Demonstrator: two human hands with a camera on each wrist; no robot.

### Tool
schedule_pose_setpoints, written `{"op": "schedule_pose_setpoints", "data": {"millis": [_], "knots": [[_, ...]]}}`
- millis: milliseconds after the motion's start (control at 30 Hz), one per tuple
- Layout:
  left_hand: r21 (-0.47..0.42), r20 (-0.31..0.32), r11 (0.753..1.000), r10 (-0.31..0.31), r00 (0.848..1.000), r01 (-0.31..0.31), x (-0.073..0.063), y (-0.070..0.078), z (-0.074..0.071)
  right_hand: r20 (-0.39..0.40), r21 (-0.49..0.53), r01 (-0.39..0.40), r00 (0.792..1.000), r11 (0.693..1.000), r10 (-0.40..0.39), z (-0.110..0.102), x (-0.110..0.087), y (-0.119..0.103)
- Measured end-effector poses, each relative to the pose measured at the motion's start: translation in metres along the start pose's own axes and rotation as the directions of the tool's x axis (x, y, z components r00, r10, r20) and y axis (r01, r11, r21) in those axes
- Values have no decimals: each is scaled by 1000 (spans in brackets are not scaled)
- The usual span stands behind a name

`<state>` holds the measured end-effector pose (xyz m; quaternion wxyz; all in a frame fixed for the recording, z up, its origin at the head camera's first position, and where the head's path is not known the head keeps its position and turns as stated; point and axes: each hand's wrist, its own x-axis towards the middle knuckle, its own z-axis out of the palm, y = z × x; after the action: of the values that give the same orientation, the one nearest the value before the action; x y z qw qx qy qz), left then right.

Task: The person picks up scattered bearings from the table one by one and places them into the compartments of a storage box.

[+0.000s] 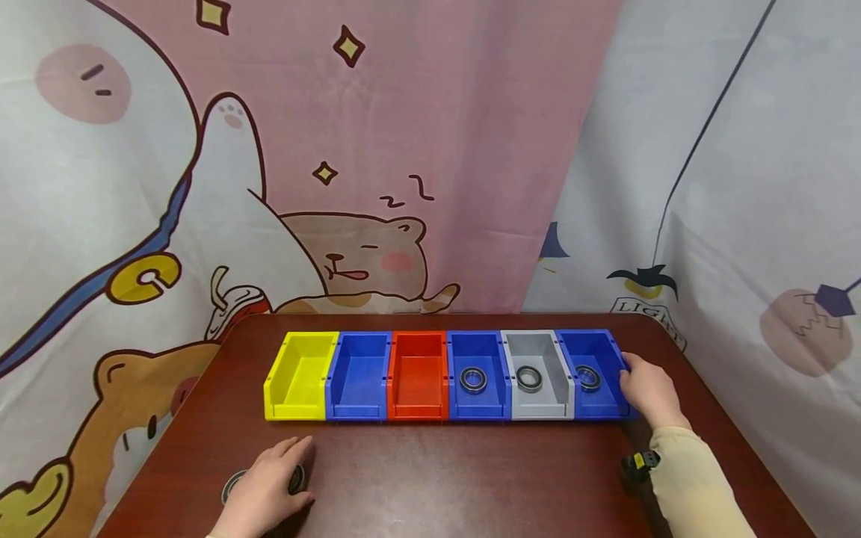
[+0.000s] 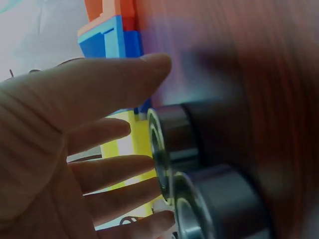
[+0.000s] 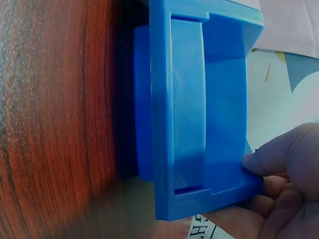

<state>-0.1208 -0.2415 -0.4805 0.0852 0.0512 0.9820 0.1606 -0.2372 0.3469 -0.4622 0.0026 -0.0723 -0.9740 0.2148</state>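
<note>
My right hand [image 1: 651,390] pinches the outer side wall of the rightmost blue bin [image 3: 187,109], thumb inside and fingers outside. A ball bearing [image 1: 587,378] lies in that bin in the head view. At the front left, my left hand [image 1: 265,482] is over two more bearings, its fingers spread and relaxed. The left wrist view shows the nearer bearing [image 2: 227,204] and the other bearing [image 2: 182,137] standing side by side on the tabletop, close to the fingertips. From the head view the hand partly hides both.
A row of joined bins runs along the table's back: yellow [image 1: 296,412], blue [image 1: 356,412], red [image 1: 418,412], blue [image 1: 479,412] and grey [image 1: 542,412], then the held one. One bearing [image 1: 473,380] lies in the inner right blue bin, another bearing [image 1: 529,379] in the grey. A printed curtain [image 1: 498,149] hangs behind.
</note>
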Motion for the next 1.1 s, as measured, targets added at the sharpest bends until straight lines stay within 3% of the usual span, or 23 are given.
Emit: {"op": "schedule_pose_setpoints", "data": {"millis": [233, 533, 867, 1100], "knots": [[9, 22, 1000, -15, 1000, 15, 1, -5, 3, -3, -9, 14, 1000, 1000, -14, 1, 1, 1], [66, -75, 995, 82, 994, -77, -2, -8, 5, -12, -12, 27, 1000, 1000, -28, 1, 1, 2], [102, -152, 989, 122, 981, -107, -4, -6, 4, -24, -15, 37, 999, 999, -37, 3, 1, 4], [56, -129, 996, 72, 989, -65, 1, -3, 3, -44, -25, 57, 997, 998, -58, 2, 0, 3]]}}
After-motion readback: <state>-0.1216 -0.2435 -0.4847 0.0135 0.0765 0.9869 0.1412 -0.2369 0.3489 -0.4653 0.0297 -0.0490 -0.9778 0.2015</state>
